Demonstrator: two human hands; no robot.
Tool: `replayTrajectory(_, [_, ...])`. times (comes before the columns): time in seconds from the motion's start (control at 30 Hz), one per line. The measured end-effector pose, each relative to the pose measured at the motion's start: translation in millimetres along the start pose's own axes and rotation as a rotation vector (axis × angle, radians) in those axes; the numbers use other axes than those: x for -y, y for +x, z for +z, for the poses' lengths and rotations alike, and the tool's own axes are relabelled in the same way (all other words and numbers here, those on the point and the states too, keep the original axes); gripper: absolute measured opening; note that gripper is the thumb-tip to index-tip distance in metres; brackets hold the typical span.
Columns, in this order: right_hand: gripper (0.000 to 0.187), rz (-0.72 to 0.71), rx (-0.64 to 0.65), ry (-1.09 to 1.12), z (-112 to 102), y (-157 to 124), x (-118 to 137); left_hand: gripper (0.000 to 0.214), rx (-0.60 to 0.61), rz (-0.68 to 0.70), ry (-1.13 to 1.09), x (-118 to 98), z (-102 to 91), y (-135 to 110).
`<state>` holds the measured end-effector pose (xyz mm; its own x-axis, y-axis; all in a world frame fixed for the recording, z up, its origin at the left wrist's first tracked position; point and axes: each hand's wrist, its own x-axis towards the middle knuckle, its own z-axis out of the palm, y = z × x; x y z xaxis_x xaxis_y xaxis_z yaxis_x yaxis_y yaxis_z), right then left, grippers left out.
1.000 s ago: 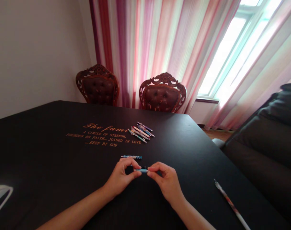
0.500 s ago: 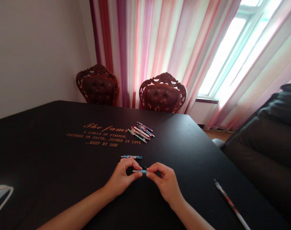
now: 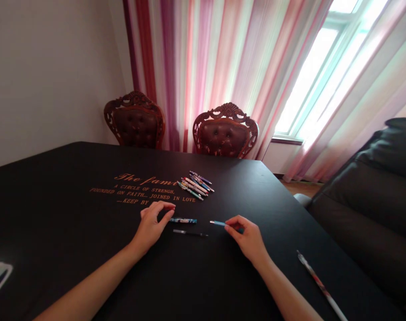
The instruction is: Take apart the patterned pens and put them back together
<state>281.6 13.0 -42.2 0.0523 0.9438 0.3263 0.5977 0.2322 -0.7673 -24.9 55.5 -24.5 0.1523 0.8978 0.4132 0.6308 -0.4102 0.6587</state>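
Blue plastic pen section (image 3: 219, 223), pinched at its rear end by my right hand (image 3: 248, 236) low over the black table (image 3: 89, 249): probably light, stiff, slick. My left hand (image 3: 152, 221), fingers loosely parted and empty, sits beside the patterned barrel (image 3: 183, 220).

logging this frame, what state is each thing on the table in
left hand: at the blue patterned pen barrel, grip unclear
right hand: pinching a light blue plastic pen piece
thin dark refill: lying loose on the black table
pile of coloured pens: lying untouched
long patterned pen: lying apart near the right edge
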Motion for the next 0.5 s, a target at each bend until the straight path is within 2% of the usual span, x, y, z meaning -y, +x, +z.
replayTrajectory(0.17, [0.002,-0.156,0.039,-0.207,2,0,0,0.019,-0.001,-0.050,0.006,12,-0.6,2])
replayTrajectory(0.3, [0.003,-0.177,0.052,-0.284,2,-1,-2,0.019,0.017,-0.069,0.007,16,0.5,3])
replayTrajectory(0.5, [0.004,-0.190,0.062,-0.334,2,-2,1,0.019,0.137,0.002,0.120,13,2.0,1])
